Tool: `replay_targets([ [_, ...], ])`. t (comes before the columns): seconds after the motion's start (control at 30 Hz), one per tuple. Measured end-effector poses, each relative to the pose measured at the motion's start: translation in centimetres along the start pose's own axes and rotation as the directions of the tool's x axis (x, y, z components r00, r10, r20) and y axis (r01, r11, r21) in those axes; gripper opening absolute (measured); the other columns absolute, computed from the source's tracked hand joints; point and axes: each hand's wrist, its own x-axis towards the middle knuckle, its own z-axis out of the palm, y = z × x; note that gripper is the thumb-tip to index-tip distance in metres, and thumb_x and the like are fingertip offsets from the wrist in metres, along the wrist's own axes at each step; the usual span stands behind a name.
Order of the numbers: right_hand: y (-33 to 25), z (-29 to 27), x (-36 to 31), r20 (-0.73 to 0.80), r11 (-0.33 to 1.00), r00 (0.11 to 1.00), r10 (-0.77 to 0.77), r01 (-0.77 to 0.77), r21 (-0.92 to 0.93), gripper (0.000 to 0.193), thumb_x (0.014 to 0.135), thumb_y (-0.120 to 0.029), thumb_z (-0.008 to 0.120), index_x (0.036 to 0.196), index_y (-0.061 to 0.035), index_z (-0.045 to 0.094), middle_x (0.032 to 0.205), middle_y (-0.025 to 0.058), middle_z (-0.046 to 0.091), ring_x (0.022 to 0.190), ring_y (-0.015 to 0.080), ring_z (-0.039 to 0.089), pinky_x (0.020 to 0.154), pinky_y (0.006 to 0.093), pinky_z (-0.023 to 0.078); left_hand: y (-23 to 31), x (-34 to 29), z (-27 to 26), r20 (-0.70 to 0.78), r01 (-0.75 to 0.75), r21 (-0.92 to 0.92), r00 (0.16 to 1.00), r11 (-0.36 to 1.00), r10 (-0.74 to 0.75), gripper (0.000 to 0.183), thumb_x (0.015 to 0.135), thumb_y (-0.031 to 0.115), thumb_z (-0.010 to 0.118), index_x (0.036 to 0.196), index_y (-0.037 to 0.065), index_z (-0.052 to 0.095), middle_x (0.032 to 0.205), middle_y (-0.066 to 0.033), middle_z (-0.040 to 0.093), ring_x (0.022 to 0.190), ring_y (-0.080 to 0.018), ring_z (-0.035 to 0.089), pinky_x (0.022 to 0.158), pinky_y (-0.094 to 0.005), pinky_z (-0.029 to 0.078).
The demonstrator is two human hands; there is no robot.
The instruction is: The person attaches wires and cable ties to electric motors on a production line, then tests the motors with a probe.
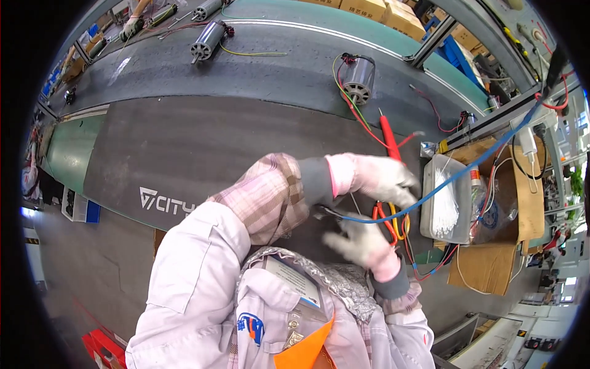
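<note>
My left hand (393, 179), in a white glove with a pink cuff, reaches across to the right, its fingers apart and nothing visible in them. Just below it are pliers with red handles (385, 222) and a yellow-handled hand tool (402, 226). A red tool with a thin pointed tip (389, 136) lies beyond that hand. Nearer to my body, my gloved right hand (359, 243) is smeared by motion, and its grip is unclear. A blue cable (424, 200) passes between the hands; its dark end is beside my left cuff.
A motor with red and yellow-green wires (358, 80) stands beyond the dark mat (184, 141); another motor (208, 42) is farther left. At right are a clear bin of white strips (444, 203) and a cardboard box (527, 203). Another person's gloved hand (131, 27) shows far left.
</note>
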Motion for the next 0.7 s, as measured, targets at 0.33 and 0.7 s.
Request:
replay_targets([
  [0.33,3.5,-0.7,11.5,-0.424,0.803,0.905,0.02,-0.268,-0.533,0.022,0.085,-0.024,0.065,0.098,-0.0058,0.064,0.086,0.0161,0.067,0.081,0.037,0.065,0.069,0.0461,0.051,-3.0,-8.7,-4.3,-0.648,0.324,-0.227,0.654,0.918,-0.391,0.032,0.095,0.017,0.054,0.12,-0.001,0.062,0.098,-0.0047,0.068,0.087,-0.0089,0.062,0.08,-0.0255,0.051],
  [0.7,-1.5,-1.0,8.6,-0.181,0.914,0.934,-0.307,0.237,-0.329,0.017,0.08,-0.016,0.064,0.094,-0.0074,0.071,0.088,0.014,0.07,0.083,0.0329,0.067,0.074,0.042,0.053,-12.1,-23.4,-14.7,-0.92,0.907,-0.02,0.148,0.421,-0.362,0.064,0.083,0.031,0.062,0.14,0.008,0.046,0.112,-0.023,0.066,0.108,-0.039,0.062,0.095,-0.0435,0.048],
])
